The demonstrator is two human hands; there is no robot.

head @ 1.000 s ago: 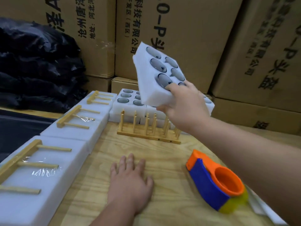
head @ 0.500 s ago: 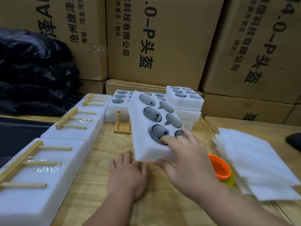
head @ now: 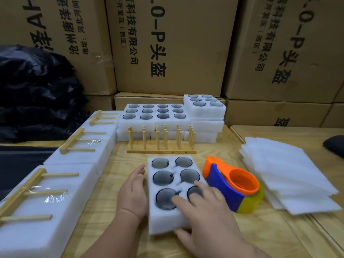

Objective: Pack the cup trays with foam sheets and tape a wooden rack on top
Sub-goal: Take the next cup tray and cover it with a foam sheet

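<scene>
Now cup tray [head: 168, 216] flat between left hand [head: 132, 192] (flat) and right hand [head: 202, 211].

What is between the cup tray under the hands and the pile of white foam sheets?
In the head view, the orange and blue tape dispenser sits between the cup tray and the foam sheets.

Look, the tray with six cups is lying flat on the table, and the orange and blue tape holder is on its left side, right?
Not quite. The tray does lie flat on the table with six cups, but the head view shows the orange and blue tape holder on its right side, not its left.
</scene>
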